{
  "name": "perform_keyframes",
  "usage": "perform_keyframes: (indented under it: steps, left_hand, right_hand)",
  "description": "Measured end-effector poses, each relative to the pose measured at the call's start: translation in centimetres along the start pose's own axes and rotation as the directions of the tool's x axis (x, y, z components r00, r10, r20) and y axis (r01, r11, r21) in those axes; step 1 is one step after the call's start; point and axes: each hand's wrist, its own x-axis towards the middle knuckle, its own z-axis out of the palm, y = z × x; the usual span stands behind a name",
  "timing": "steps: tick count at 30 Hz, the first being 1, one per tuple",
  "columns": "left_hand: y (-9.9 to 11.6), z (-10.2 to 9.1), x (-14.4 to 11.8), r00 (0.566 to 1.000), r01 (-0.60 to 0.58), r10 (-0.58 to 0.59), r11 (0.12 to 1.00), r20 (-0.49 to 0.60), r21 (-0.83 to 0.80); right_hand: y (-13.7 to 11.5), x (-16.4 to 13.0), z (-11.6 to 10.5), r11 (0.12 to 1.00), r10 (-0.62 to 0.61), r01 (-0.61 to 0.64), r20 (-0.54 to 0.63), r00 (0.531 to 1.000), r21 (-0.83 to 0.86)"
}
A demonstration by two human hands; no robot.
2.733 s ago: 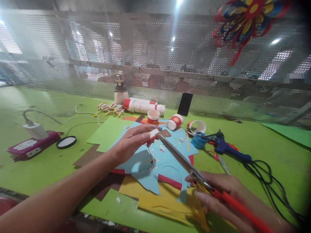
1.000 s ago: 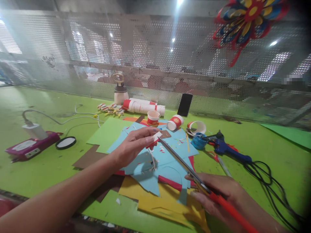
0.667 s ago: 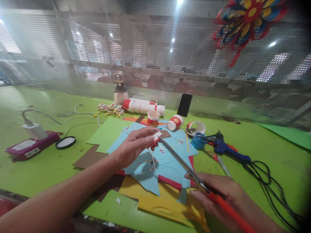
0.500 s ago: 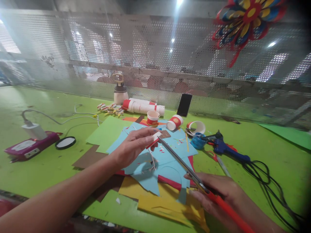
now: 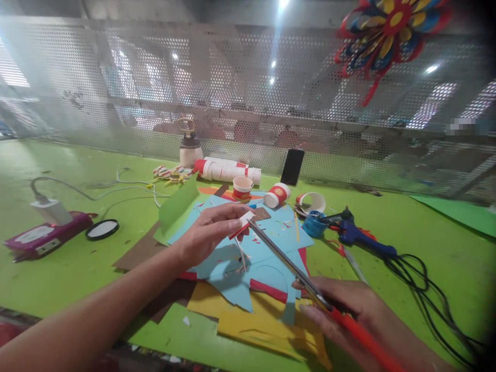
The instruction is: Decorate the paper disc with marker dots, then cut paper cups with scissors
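Observation:
Between the thumb and fingers of my left hand (image 5: 211, 230) is a small red and white paper piece (image 5: 243, 224). My right hand (image 5: 344, 310) grips a pair of scissors (image 5: 284, 263) with long metal blades and red-orange handles. The blade tips meet the paper piece at its right edge; whether they are cutting in I cannot tell. Beneath both hands lie sheets of light blue paper (image 5: 228, 276) with small colored scraps on them. Yellow paper (image 5: 263, 330) sits nearer to me.
A glue gun (image 5: 366, 240) with a looped black cord and a blue tape roll (image 5: 314, 225) lie at right. Paper cups (image 5: 243, 188) and a phone (image 5: 293, 167) stand behind. At left is a purple power strip (image 5: 48, 235). A perforated metal panel (image 5: 232, 77) rises at the back.
The light green sheet at left has curled up at its edge. Both hands, the paper piece and the scissors stay nearly in place; the whole view has shifted slightly.

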Motion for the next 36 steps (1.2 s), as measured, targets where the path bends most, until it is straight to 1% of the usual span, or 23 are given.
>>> perform_keyframes:
  steps: [3, 6, 8, 10, 14, 16, 19, 22, 24, 28, 30, 33, 36]
  left_hand:
    - [0.1, 0.0, 0.0, 1.0, 0.001, 0.0, 1.0, -0.028, 0.005]
    - [0.2, -0.3, 0.0, 0.999, 0.0, 0.0, 1.0, -0.045, -0.005]
    - [0.3, -0.6, -0.1, 0.998, -0.012, 0.011, 1.0, -0.066, -0.015]
    - [0.4, -0.7, -0.1, 0.996, -0.026, 0.023, 0.999, -0.082, -0.033]
    - [0.4, -0.6, 0.0, 0.999, -0.032, 0.031, 0.999, -0.044, -0.038]
    - [0.2, -0.7, 0.0, 0.999, -0.045, 0.045, 0.999, -0.027, -0.016]
    - [0.1, -0.8, 0.0, 0.998, -0.056, 0.056, 0.998, -0.015, 0.019]
    - [0.1, -1.0, 0.0, 0.998, -0.061, 0.061, 0.997, 0.005, 0.039]
    - [0.0, -1.0, 0.0, 0.997, -0.079, 0.078, 0.996, 0.029, 0.034]
    - [-0.1, -1.0, 0.2, 0.992, -0.121, 0.119, 0.992, 0.051, 0.043]
    - [-0.2, -1.0, 0.3, 0.989, -0.142, 0.139, 0.988, 0.046, 0.068]
    - [-0.4, -0.9, 0.4, 0.988, -0.155, 0.154, 0.981, 0.017, 0.116]
    - [-0.7, -0.8, 0.5, 0.981, -0.19, 0.192, 0.973, 0.0, 0.13]
  right_hand:
    - [0.0, 0.2, 0.0, 1.0, 0.006, -0.006, -0.007, 1.0, -0.02]
    - [0.2, 0.2, -0.3, 0.994, 0.063, -0.061, -0.01, 0.998, 0.088]
    - [0.3, 0.2, -0.8, 0.979, 0.114, -0.099, -0.074, 0.991, 0.18]
    - [0.4, 0.2, -1.2, 0.973, 0.13, -0.106, -0.11, 0.985, 0.207]
    - [0.9, 0.1, -1.2, 0.974, 0.178, -0.167, -0.061, 0.982, 0.155]
    - [1.1, 0.1, -1.1, 0.964, 0.201, -0.182, -0.08, 0.976, 0.196]
    - [1.2, 0.1, -0.8, 0.948, 0.201, -0.169, -0.093, 0.975, 0.271]
    - [1.1, 0.0, -0.7, 0.963, 0.186, -0.159, -0.112, 0.976, 0.218]
    - [1.0, -0.1, -0.7, 0.978, 0.145, -0.127, -0.104, 0.984, 0.163]
    - [1.0, 0.1, -0.9, 0.993, 0.054, -0.058, 0.035, 0.998, 0.107]
    - [1.0, 0.3, -1.0, 0.994, 0.033, -0.039, 0.063, 0.997, 0.102]
    - [1.1, 0.4, -0.8, 0.997, 0.017, -0.021, 0.049, 0.999, 0.075]
    - [1.3, 0.4, -0.5, 1.0, -0.009, 0.009, -0.015, 1.0, 0.028]
